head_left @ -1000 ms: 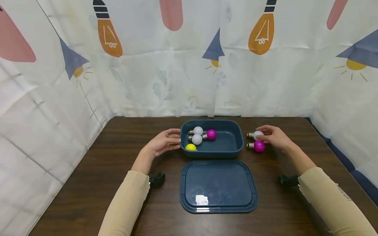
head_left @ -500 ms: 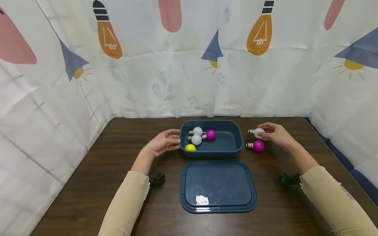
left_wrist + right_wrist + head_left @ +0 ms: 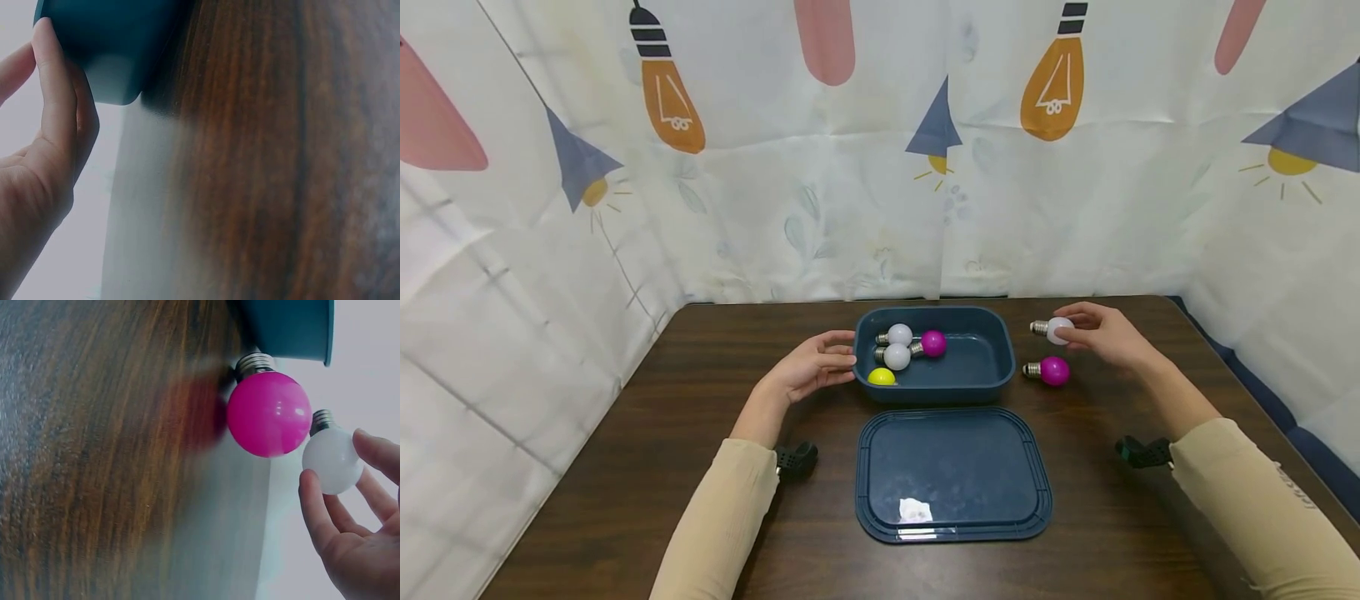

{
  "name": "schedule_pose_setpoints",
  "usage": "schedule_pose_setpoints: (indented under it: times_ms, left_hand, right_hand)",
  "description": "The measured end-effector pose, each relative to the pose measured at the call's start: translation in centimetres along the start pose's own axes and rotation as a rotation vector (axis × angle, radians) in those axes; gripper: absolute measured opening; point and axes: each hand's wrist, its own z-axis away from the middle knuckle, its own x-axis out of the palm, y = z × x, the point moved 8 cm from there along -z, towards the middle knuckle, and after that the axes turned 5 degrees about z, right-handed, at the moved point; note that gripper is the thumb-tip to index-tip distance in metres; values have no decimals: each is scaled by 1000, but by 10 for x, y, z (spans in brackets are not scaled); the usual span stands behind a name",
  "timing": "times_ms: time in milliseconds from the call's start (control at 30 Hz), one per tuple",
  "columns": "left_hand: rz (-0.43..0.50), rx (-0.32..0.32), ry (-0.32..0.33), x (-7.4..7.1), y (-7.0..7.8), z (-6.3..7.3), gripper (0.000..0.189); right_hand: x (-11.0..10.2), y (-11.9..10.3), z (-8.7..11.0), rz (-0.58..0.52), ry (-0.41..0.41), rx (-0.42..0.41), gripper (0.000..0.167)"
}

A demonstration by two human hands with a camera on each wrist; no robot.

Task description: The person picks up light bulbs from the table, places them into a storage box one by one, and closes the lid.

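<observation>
My right hand [image 3: 1102, 334] pinches a white light bulb [image 3: 329, 460] by its glass, with the screw base pointing left. In the head view a magenta bulb [image 3: 1055, 371] lies on the table just in front of it. The fingers of my left hand [image 3: 811, 366] are fairly straight and touch the left outer wall of a dark blue bin [image 3: 992, 386]. Inside the bin, at its left, are two white bulbs [image 3: 897, 357], another magenta bulb [image 3: 934, 342] and a yellow bulb [image 3: 882, 377] partly hidden by the front wall.
A flat dark blue lid [image 3: 953, 475] lies on the brown wooden table [image 3: 602, 500] in front of the bin. A printed white curtain [image 3: 865, 208] hangs behind the table and along both sides.
My right hand has moved slightly back and right, carrying the white bulb away from the magenta one beside it. My left hand stays against the bin.
</observation>
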Motion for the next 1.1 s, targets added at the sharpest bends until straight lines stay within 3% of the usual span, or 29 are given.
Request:
schedule_pose_setpoints:
  times_ms: [600, 1100]
  left_hand:
    - [-5, 5, -15, -2, -2, -3, 57]
    - [-11, -3, -18, -1, 0, -5, 57]
  right_hand:
    - [-1, -24, 4, 56, -6, -42, 57]
    - [19, -48, -4, 30, -45, -131, 52]
